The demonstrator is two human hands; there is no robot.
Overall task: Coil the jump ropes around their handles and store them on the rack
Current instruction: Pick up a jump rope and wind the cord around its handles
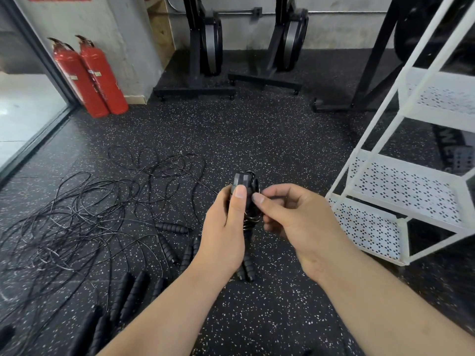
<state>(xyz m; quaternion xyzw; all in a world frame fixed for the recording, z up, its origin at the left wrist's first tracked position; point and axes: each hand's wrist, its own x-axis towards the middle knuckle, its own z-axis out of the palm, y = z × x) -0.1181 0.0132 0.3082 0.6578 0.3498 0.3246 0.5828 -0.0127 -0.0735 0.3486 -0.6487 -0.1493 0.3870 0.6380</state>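
Gripping the paired handles (244,186) upright at dead centre, the left hand (226,235) clamps its thumb over them, seemingly so the turns of cord (250,219) wound just below cannot slip. The right hand (295,222), meeting it from three o'clock, pinches the cord, probably to tuck the end. The white rack (411,186) stands near at three o'clock, handy for storing. Other ropes (77,214) sprawl tangled across the floor (257,140) at nine.
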